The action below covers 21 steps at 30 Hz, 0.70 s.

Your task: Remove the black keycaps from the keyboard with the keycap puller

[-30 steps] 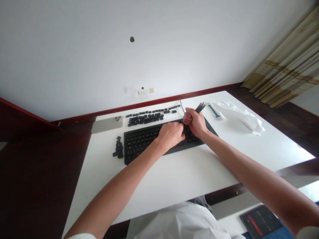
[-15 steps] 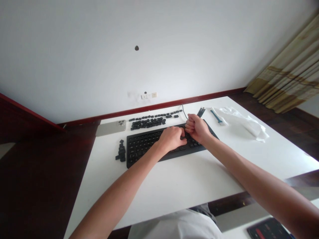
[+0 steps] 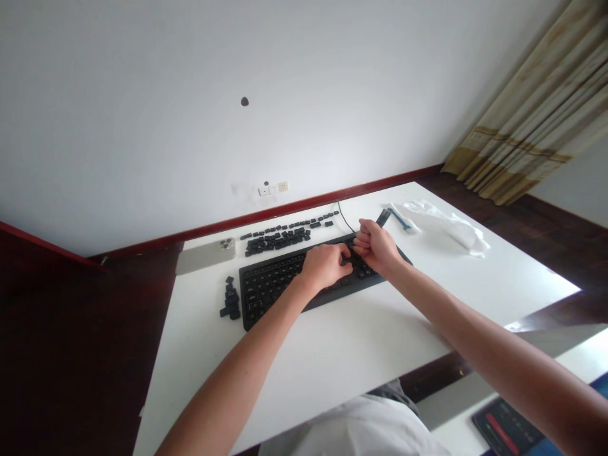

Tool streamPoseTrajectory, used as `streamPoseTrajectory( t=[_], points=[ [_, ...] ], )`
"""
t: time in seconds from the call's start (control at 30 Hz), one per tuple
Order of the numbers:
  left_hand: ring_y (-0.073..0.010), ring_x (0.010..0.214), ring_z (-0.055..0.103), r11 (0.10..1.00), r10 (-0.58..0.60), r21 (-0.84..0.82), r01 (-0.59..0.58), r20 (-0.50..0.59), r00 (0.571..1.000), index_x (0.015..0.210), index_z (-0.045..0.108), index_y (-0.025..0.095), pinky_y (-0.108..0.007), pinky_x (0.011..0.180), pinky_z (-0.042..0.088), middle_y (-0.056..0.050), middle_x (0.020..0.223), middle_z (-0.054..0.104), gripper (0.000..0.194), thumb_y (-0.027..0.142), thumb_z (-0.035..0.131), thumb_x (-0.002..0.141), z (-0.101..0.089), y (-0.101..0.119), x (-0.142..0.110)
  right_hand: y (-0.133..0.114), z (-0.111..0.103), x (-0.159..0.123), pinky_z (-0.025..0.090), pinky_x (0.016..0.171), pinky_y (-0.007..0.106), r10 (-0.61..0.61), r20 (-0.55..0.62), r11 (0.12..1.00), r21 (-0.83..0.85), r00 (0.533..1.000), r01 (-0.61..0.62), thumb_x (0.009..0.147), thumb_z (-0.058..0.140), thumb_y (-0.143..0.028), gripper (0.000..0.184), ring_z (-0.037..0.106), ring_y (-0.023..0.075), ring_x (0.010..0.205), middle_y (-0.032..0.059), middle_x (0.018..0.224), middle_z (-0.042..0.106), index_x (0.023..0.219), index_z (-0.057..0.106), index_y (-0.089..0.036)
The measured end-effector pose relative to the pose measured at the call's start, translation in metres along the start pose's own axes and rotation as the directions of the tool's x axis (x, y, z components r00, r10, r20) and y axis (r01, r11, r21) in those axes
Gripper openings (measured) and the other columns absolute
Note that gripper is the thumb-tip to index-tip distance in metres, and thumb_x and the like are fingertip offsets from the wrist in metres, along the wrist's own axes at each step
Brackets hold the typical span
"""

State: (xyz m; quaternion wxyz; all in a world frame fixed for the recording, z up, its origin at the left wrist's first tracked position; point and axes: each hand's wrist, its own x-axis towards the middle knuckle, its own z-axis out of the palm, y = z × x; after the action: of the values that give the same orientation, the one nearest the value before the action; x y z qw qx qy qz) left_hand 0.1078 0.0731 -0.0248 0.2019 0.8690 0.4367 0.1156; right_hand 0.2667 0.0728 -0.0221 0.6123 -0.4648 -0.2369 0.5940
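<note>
A black keyboard (image 3: pixel 280 288) lies on the white table (image 3: pixel 327 354), and many of its keys seem to be in place. My left hand (image 3: pixel 325 266) rests curled on the keys right of the middle. Just beside it, my right hand (image 3: pixel 375 247) makes a fist around a dark slim tool (image 3: pixel 384 217), whose tip is hidden in the fist. Loose black keycaps (image 3: pixel 275 240) lie in rows behind the keyboard, and a small pile of keycaps (image 3: pixel 230 297) sits at its left end.
A smartphone (image 3: pixel 206 256) lies at the back left of the table. A black cable (image 3: pixel 345 215) runs from the keyboard toward the wall. A blue brush (image 3: pixel 401 220) and white crumpled plastic (image 3: pixel 444 225) lie at the back right.
The view has tilted and shifted slightly. My right fist sits lower and closer to the keys than a second ago, and the dark tool shows less above it.
</note>
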Motion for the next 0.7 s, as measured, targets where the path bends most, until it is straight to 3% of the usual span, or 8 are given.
streamPoseTrajectory(
  t=[0.23,0.37,0.53,0.7],
  points=[
    [-0.0221,0.084,0.073,0.998,0.056,0.031,-0.057,0.003,0.998,0.110,0.073,0.028,-0.029,0.073,0.054,0.000,0.090,0.077,0.020,0.032,0.065,0.092,-0.002,0.000,-0.003,0.018,0.003,-0.018,0.021,0.035,0.024,-0.172,-0.017,0.982,-0.082,0.985,0.170,0.085,0.072,-0.038,0.053,0.022,0.0076,0.045,-0.0087,0.054,0.022,0.065,0.025,-0.025],
    [-0.0220,0.090,0.073,0.997,0.075,0.010,-0.075,-0.019,0.997,0.112,0.075,0.027,-0.030,0.080,0.056,-0.002,0.100,0.077,0.021,0.031,0.067,0.093,-0.002,-0.001,-0.004,0.005,0.002,-0.011,0.023,0.036,0.025,-0.195,-0.043,0.981,-0.016,0.980,0.195,0.086,0.069,-0.036,0.053,0.019,0.0086,0.046,-0.0089,0.055,0.017,0.066,0.022,-0.024],
    [-0.0250,0.097,0.074,0.996,0.067,0.058,-0.062,-0.094,0.993,0.108,0.076,0.024,-0.035,0.085,0.058,-0.006,0.113,0.074,0.018,0.036,0.069,0.096,0.005,0.003,-0.005,-0.003,0.002,-0.003,0.024,0.040,0.025,-0.332,-0.133,0.935,0.082,0.934,0.344,0.085,0.068,-0.030,0.050,0.019,0.0087,0.048,-0.0084,0.055,0.018,0.064,0.024,-0.023],
    [-0.0263,0.092,0.074,0.990,0.041,0.136,-0.028,-0.094,0.995,0.100,0.075,0.019,-0.035,0.079,0.059,-0.008,0.105,0.073,0.016,0.034,0.070,0.097,0.003,0.013,-0.008,0.012,0.002,-0.006,0.026,0.041,0.025,-0.294,-0.111,0.944,0.119,0.949,0.306,0.086,0.066,-0.029,0.048,0.021,0.0089,0.048,-0.0078,0.054,0.019,0.062,0.025,-0.023]
  ],
)
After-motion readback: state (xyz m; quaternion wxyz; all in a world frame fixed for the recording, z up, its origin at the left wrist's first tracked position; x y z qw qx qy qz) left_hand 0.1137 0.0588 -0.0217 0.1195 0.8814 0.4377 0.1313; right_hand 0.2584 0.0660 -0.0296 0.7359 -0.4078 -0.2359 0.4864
